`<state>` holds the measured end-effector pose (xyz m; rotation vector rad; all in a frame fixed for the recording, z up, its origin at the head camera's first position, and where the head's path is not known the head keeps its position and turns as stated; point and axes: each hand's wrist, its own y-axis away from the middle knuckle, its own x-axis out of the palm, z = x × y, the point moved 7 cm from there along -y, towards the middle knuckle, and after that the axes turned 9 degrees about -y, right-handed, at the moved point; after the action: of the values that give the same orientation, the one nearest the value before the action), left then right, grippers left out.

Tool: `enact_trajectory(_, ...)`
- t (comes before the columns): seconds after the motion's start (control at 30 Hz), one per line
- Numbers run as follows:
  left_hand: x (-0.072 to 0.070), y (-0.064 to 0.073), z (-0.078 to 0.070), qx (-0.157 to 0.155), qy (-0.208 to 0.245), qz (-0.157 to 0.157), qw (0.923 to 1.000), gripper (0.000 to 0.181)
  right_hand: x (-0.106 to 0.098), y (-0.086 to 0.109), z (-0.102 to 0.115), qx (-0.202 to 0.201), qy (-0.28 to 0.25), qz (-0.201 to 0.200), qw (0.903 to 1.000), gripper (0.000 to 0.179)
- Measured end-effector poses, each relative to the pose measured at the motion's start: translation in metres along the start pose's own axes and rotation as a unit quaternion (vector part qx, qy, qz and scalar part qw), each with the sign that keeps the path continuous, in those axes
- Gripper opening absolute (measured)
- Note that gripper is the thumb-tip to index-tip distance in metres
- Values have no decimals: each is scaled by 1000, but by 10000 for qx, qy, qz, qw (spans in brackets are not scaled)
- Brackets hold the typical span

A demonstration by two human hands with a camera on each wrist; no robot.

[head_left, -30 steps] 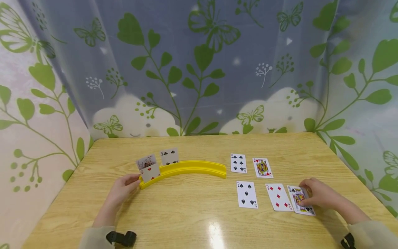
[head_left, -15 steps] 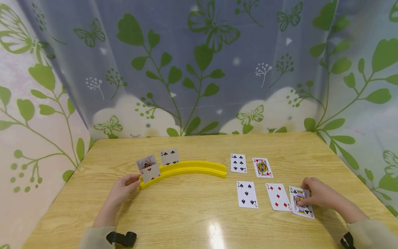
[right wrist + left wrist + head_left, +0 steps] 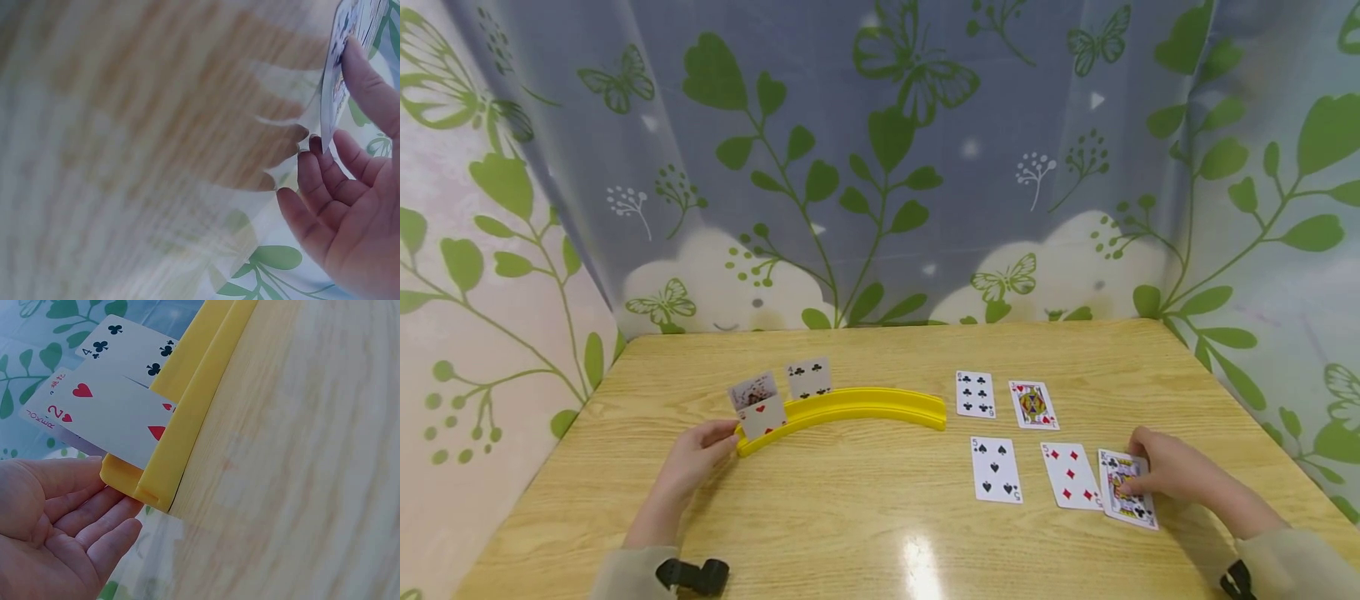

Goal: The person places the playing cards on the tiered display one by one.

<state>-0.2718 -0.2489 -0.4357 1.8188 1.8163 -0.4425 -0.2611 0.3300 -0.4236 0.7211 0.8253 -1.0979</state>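
Observation:
A curved yellow playing card holder (image 3: 865,403) stands on the table's left half. My left hand (image 3: 694,454) holds its near left end, thumb and fingertips around the tip. In its groove stand a two of hearts (image 3: 112,415), a joker (image 3: 47,412) partly hidden behind it, and a four of clubs (image 3: 809,379). Over at the right, my right hand (image 3: 1176,473) pinches a king of clubs (image 3: 1122,479), its thumb on the face and fingers behind. That card tilts, its left edge beside the five of diamonds (image 3: 1070,475).
Face up on the wooden table (image 3: 820,533) lie a six of clubs (image 3: 975,394), a jack of hearts (image 3: 1033,405) and a five of spades (image 3: 996,469). A patterned curtain (image 3: 820,167) hangs behind the far edge and along both sides.
The king of clubs has shifted slightly right, off the five of diamonds, and tilted up with the right hand. My left hand and the card holder have stayed put.

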Motion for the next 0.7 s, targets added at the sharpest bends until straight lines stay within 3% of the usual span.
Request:
enact_trajectory(0.3,0,-1,2,3,-39,13,10000,39,-5,3,2,48,125,-16,9999,47)
enact_trajectory(0.7,0,-1,1,-2,-38,-10,10000,38,-22,8,8,-28,-360,-637,9973,28)
